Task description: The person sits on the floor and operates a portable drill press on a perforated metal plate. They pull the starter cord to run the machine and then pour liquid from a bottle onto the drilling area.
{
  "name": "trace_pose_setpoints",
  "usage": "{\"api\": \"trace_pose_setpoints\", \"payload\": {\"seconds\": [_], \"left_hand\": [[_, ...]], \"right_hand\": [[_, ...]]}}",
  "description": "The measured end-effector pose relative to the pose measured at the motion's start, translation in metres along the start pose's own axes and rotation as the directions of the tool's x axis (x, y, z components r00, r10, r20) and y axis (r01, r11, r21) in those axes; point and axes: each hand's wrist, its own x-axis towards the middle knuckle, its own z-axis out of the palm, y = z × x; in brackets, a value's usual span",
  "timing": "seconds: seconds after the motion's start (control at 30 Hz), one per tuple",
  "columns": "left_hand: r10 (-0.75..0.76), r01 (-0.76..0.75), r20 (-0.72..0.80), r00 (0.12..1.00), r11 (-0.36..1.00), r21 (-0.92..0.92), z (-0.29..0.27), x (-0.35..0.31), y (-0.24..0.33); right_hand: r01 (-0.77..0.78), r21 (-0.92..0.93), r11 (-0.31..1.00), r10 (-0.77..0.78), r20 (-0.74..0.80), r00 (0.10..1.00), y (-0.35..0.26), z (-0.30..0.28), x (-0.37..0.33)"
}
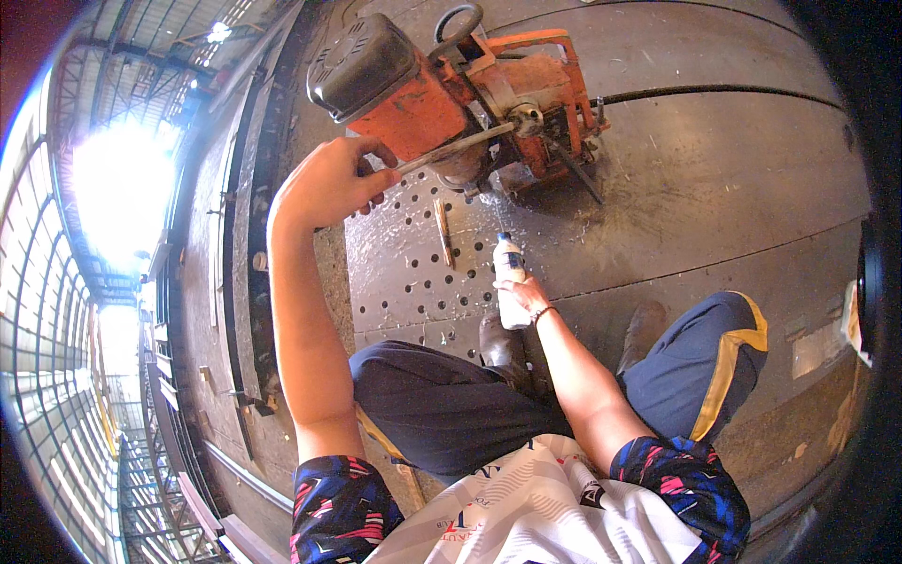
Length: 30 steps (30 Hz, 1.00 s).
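An orange magnetic drill [404,122] with a dark motor cover stands on a grey metal plate [413,310] drilled with several rows of holes. My left hand [329,183] reaches up to its left side, fingers curled round the end of the drill's long feed lever [460,146]. In my right hand [528,299] is a squeeze bottle [510,261] of whitish liquid, its nozzle pointing at the foot of the drill. A thin stream seems to run from the nozzle toward the cutter, which is mostly hidden by the machine body.
A thin brownish stick-like tool [443,233] lies among the holes. Metal chips and wet splashes surround the drill. A black cable [714,90] trails off to the right. My boots [505,348] rest on the plate just below the bottle. Long steel beams [249,235] line the left.
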Motion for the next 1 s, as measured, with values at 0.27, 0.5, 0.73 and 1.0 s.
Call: {"api": "trace_pose_setpoints", "payload": {"seconds": [0.27,0.5,0.73,1.0], "left_hand": [[0.005,-0.005,-0.01,1.0,0.999,0.047,0.0,-0.002,0.001],[0.047,-0.045,-0.039,0.998,0.997,0.063,0.003,0.001,-0.006],[0.022,-0.021,-0.027,0.999,0.998,0.058,0.002,0.001,-0.002],[0.021,-0.019,-0.035,0.999,0.998,0.067,0.002,0.0,-0.003]], "right_hand": [[0.223,-0.054,0.973,-0.222,0.023,0.975,0.002,0.004,0.005],[0.08,-0.021,0.997,-0.08,-0.021,0.997,-0.004,0.003,-0.004],[0.041,-0.073,0.997,-0.045,-0.055,0.997,-0.002,0.0,-0.003],[-0.006,-0.064,0.998,0.004,-0.025,1.0,-0.003,0.0,-0.002]]}}
